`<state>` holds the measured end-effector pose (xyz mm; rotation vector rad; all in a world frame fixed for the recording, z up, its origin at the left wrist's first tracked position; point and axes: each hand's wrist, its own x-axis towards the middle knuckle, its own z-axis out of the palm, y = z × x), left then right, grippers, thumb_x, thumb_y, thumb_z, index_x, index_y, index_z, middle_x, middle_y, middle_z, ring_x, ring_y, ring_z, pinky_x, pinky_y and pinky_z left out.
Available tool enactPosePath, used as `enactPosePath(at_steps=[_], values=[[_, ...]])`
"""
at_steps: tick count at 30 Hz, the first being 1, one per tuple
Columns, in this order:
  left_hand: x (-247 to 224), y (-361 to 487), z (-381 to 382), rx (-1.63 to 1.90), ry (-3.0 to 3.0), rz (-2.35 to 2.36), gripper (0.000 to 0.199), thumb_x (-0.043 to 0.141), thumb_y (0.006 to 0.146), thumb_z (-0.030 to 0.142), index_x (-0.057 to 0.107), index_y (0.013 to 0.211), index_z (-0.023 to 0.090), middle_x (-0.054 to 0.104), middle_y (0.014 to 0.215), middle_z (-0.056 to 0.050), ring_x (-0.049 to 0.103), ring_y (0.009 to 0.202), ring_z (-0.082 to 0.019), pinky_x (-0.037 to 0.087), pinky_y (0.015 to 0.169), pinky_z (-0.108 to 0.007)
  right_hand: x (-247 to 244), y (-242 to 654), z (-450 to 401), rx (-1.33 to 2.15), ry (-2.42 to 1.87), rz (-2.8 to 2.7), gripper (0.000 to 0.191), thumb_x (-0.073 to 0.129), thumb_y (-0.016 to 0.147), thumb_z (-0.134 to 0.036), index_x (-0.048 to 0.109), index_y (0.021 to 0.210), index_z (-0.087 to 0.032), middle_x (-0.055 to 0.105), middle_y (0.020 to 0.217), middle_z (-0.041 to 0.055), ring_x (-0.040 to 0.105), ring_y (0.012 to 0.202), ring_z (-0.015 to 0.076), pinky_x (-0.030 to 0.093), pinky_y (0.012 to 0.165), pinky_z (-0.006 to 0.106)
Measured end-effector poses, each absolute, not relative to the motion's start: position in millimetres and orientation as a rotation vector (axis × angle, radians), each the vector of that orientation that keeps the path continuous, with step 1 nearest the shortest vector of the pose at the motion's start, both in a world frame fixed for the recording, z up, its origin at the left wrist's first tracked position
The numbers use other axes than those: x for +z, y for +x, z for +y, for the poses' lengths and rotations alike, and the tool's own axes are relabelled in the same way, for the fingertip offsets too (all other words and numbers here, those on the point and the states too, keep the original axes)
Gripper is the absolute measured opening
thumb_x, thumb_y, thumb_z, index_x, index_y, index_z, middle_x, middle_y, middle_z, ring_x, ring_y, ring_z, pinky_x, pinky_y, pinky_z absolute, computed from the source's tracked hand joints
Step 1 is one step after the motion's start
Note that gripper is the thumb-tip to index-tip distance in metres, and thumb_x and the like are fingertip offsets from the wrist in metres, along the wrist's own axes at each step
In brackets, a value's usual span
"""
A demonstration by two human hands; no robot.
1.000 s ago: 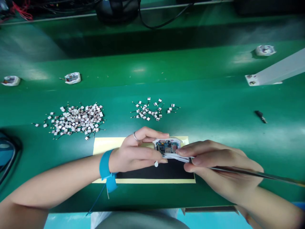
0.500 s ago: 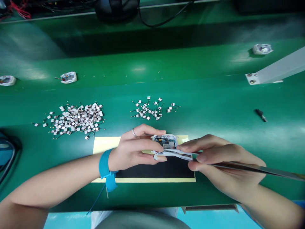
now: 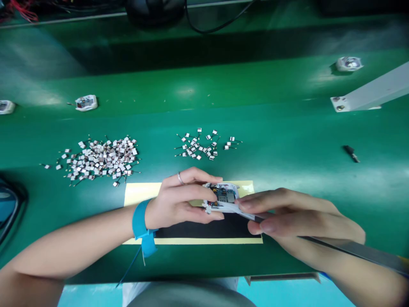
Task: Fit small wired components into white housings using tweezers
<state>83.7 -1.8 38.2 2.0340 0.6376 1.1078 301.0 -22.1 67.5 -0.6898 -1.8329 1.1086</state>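
Note:
My left hand (image 3: 182, 198) is closed around the left side of a small white device housing (image 3: 231, 187) with an exposed circuit board (image 3: 226, 196) inside. A blue wrist strap (image 3: 142, 221) is on the left wrist. In my right hand (image 3: 294, 217) is a pair of metal tweezers (image 3: 338, 245), gripped between thumb and fingers. Their white-covered tips (image 3: 238, 209) lie at the lower edge of the housing, tilted down to the right. A right fingertip is at the housing's right edge; whether it touches cannot be made out. Under the hands lies a black mat (image 3: 207, 228) with a yellow border.
Several small white modules with short leads form a large pile (image 3: 104, 157) at left and a smaller group (image 3: 203, 147) in the middle. Open housings stand further back (image 3: 86, 102), one at far right (image 3: 349, 64). A white metal bracket (image 3: 367, 91) and a small black connector (image 3: 351, 153) are at right.
My right hand has turned and shifted slightly downward; the tweezers now slope more steeply, and more of the circuit board shows. My left hand stays around the housing.

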Motion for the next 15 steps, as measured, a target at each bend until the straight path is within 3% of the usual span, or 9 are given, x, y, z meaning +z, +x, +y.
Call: enactPosePath(at_steps=[7,15], values=[[37.0,84.6,-1.5,1.135,2.033,0.639,0.018,0.068,0.069,0.024,0.059,0.074,0.009,0.061,0.092,-0.013,0.062,0.078,-0.014,0.054,0.068,-0.022,69.0,300.8,-16.6,1.044,-0.601,-1.932,0.017,0.056,0.081,-0.006,0.063,0.092,-0.018,0.064,0.096,0.0064,0.062,0.088,0.0199,0.057,0.073,0.028],[34.2,84.8,-2.5,1.154,2.008,0.621,0.019,0.07,0.067,0.023,0.059,0.074,0.009,0.061,0.093,-0.013,0.062,0.079,-0.014,0.054,0.07,-0.021,66.0,302.6,-20.9,1.1,-0.536,-1.917,0.031,0.053,0.073,0.009,0.059,0.097,-0.009,0.06,0.102,0.0106,0.058,0.095,0.0209,0.056,0.078,0.029]])
